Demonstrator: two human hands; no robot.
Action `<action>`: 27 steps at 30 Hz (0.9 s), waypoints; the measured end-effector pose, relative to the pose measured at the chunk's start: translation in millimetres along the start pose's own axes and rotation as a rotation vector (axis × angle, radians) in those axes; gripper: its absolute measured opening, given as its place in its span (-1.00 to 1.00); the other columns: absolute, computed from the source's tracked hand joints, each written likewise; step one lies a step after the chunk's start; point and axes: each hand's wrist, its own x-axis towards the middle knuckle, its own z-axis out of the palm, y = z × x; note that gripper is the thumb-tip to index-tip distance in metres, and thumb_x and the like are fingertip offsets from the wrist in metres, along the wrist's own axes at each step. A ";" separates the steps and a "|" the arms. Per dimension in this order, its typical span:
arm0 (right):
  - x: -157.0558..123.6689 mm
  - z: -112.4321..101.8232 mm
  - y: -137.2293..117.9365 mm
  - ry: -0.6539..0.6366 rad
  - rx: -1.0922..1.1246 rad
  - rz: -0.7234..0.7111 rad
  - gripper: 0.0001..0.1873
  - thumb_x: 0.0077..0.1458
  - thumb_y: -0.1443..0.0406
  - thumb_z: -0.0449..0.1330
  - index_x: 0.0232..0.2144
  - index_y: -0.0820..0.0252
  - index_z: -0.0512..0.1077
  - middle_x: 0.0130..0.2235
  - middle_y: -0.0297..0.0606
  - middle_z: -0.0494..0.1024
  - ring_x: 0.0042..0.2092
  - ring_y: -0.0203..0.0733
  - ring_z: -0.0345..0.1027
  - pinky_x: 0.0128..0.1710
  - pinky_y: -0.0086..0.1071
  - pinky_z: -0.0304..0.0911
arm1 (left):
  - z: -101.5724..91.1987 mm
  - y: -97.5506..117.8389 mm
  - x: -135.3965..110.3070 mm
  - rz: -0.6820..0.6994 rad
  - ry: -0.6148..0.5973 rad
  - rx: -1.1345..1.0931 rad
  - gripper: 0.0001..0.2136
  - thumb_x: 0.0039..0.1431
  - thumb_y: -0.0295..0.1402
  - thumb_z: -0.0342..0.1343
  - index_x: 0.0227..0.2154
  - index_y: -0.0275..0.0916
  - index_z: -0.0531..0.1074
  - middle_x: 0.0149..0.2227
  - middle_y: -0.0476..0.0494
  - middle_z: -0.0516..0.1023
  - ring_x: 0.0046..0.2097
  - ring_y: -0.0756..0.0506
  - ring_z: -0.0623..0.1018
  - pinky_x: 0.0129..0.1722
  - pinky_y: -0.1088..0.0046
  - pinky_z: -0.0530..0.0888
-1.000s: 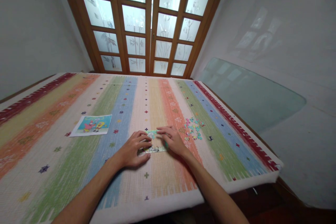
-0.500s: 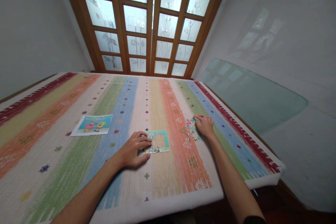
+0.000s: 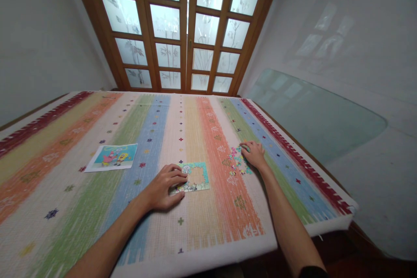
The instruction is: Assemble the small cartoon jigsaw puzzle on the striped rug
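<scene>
A small jigsaw puzzle [image 3: 204, 169] lies on the striped cloth, its border put together and its middle showing bare tan backing. My left hand [image 3: 167, 186] rests over its left edge, fingers spread and thumb apart, covering part of that side. To the right is a loose heap of small puzzle pieces [image 3: 235, 160], mostly teal and pink. At the heap's upper right edge, my right hand [image 3: 254, 153] has its fingers bent down, with a teal puzzle piece showing between thumb and forefinger. The palm hides some pieces beneath it.
A printed picture sheet [image 3: 114, 157] with two cartoon figures lies left of the puzzle. The striped cloth [image 3: 156, 239] covers the large flat surface. A pale glass panel [image 3: 319, 117] leans against the right wall, and wooden glazed doors [image 3: 187, 52] stand beyond the far edge.
The view has shifted slightly. My left hand stays on the puzzle's left edge. My right hand stays at the heap, its fingers moving only a little.
</scene>
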 end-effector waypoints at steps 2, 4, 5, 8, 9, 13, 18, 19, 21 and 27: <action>0.2 0.8 1.4 -0.003 0.013 -0.017 -0.62 0.21 0.26 0.12 -0.01 0.00 0.63 0.12 -0.11 0.52 0.10 0.15 0.23 0.04 -0.04 0.13 | 0.1 -0.3 -0.1 -0.003 0.002 0.000 -0.71 0.14 -0.35 0.20 -0.06 -0.19 0.58 -0.05 -0.21 0.65 0.06 -0.30 0.49 0.10 -0.02 0.46; 0.4 1.7 2.7 -0.005 0.025 -0.031 -0.64 0.19 0.27 0.13 -0.04 -0.01 0.64 0.12 -0.13 0.51 0.10 0.15 0.23 0.04 -0.03 0.13 | 0.2 -0.9 -0.3 -0.002 -0.002 0.002 -0.70 0.14 -0.36 0.20 -0.05 -0.19 0.58 -0.05 -0.21 0.65 0.06 -0.30 0.50 0.10 -0.03 0.45; 0.5 2.0 3.3 -0.005 0.032 -0.035 -0.65 0.18 0.27 0.14 -0.07 -0.01 0.65 0.11 -0.14 0.52 0.10 0.15 0.23 0.04 -0.03 0.13 | 0.2 -1.2 -0.4 0.000 -0.003 0.004 -0.70 0.14 -0.36 0.20 -0.05 -0.19 0.58 -0.04 -0.21 0.65 0.06 -0.30 0.50 0.10 -0.03 0.46; 0.7 2.5 5.6 0.001 0.052 -0.036 -0.68 0.11 0.32 0.16 -0.16 0.05 0.67 0.06 -0.12 0.54 0.09 0.15 0.24 0.02 -0.06 0.15 | 0.2 -1.7 -0.6 0.001 -0.002 0.009 -0.70 0.14 -0.36 0.20 -0.05 -0.19 0.58 -0.05 -0.21 0.65 0.06 -0.30 0.50 0.09 -0.02 0.46; 0.6 2.5 6.6 0.003 0.060 -0.036 -0.69 0.10 0.33 0.16 -0.18 0.06 0.67 0.04 -0.11 0.54 0.08 0.15 0.25 0.01 -0.07 0.16 | 0.3 -1.8 -0.6 0.002 0.000 0.010 -0.70 0.15 -0.36 0.19 -0.05 -0.19 0.58 -0.05 -0.21 0.65 0.06 -0.30 0.50 0.09 -0.02 0.46; -0.7 2.1 12.3 0.008 0.096 -0.045 -0.70 0.08 0.33 0.16 -0.24 0.06 0.68 -0.02 -0.12 0.56 0.06 0.13 0.27 0.01 -0.06 0.19 | 0.4 -1.3 -0.3 0.009 0.000 0.011 -0.71 0.15 -0.37 0.19 -0.05 -0.19 0.58 -0.05 -0.20 0.65 0.04 -0.29 0.50 0.08 -0.01 0.46; -3.1 0.4 21.8 0.016 0.142 -0.084 -0.74 0.06 0.31 0.16 -0.35 0.08 0.68 -0.10 -0.13 0.58 0.03 0.10 0.31 0.05 -0.02 0.18 | 0.7 -0.8 0.4 0.008 0.007 0.015 -0.71 0.14 -0.37 0.19 -0.06 -0.17 0.58 -0.06 -0.20 0.65 0.04 -0.28 0.50 0.08 0.01 0.46; -3.5 -0.4 23.3 0.017 0.152 -0.097 -0.73 0.06 0.31 0.15 -0.35 0.08 0.68 -0.10 -0.14 0.58 0.02 0.08 0.32 0.06 -0.02 0.17 | 0.7 -0.8 0.3 0.010 0.011 0.015 -0.71 0.14 -0.37 0.19 -0.06 -0.18 0.58 -0.06 -0.20 0.65 0.04 -0.28 0.50 0.08 0.01 0.47; -4.4 -2.9 25.4 0.020 0.176 -0.131 -0.71 0.06 0.31 0.13 -0.33 0.09 0.68 -0.11 -0.14 0.59 0.02 0.06 0.34 0.09 -0.01 0.16 | 0.6 -1.0 0.0 0.016 0.017 0.017 -0.72 0.15 -0.37 0.19 -0.06 -0.19 0.58 -0.07 -0.20 0.65 0.03 -0.27 0.51 0.07 0.02 0.47; -15.6 -13.8 28.5 0.012 0.235 -0.248 -0.74 0.09 0.27 0.16 -0.30 0.09 0.68 -0.11 -0.10 0.63 0.03 0.07 0.42 0.12 -0.01 0.17 | 2.1 -2.9 -1.6 0.017 0.011 0.022 -0.71 0.15 -0.36 0.19 -0.05 -0.18 0.57 -0.06 -0.20 0.64 0.03 -0.28 0.51 0.06 0.02 0.47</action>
